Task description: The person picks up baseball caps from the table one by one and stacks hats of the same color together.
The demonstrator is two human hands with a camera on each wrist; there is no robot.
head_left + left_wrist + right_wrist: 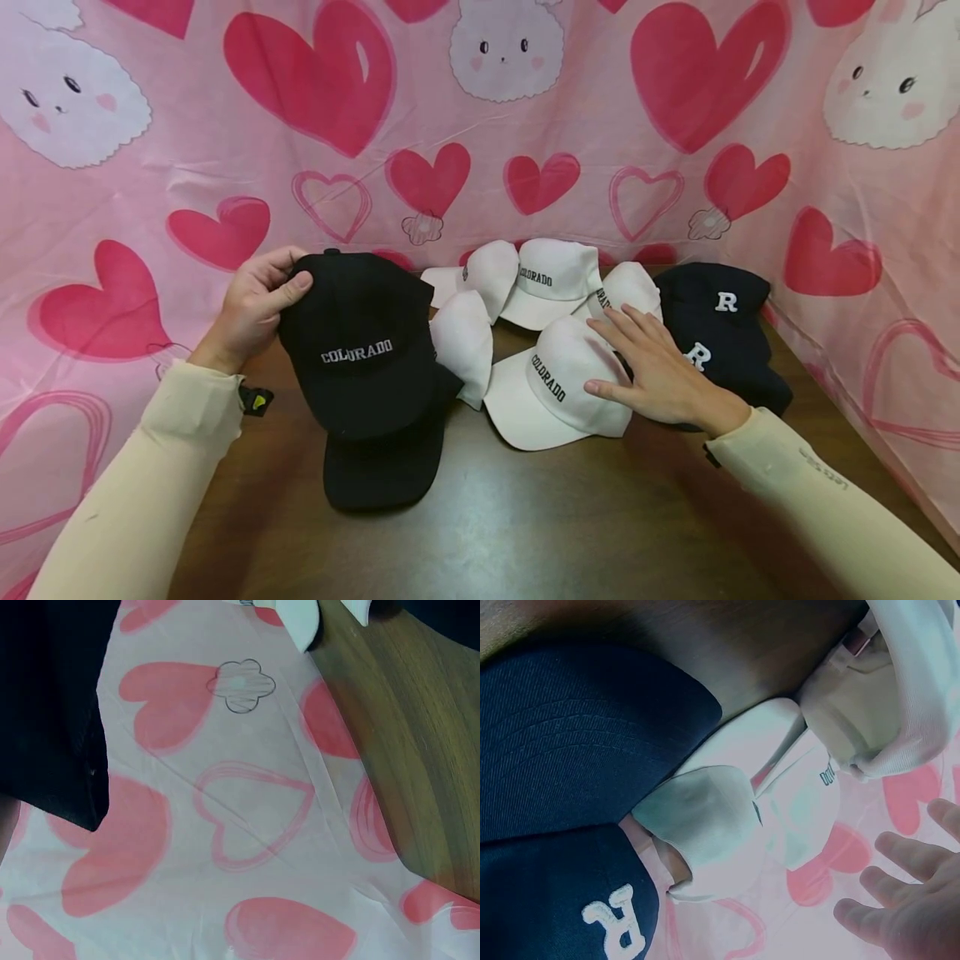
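Observation:
My left hand (251, 304) pinches the back edge of a black baseball cap (352, 308) lettered COLORADO, thumb on the near side. That cap hangs tilted in front of another black cap (382, 475), whose brim shows on the table beneath it. In the left wrist view the held cap (45, 697) fills the upper left corner. My right hand (660, 367), fingers spread, hovers by the crown of a white COLORADO cap (555, 387). Its fingers (907, 855) have nothing between them in the right wrist view.
More white caps (551, 279) stand clustered at the back of the brown wooden table (525, 517). Dark navy caps with a white R (712, 287) sit at the right. Pink heart-printed cloth (465, 125) hangs behind and along both sides.

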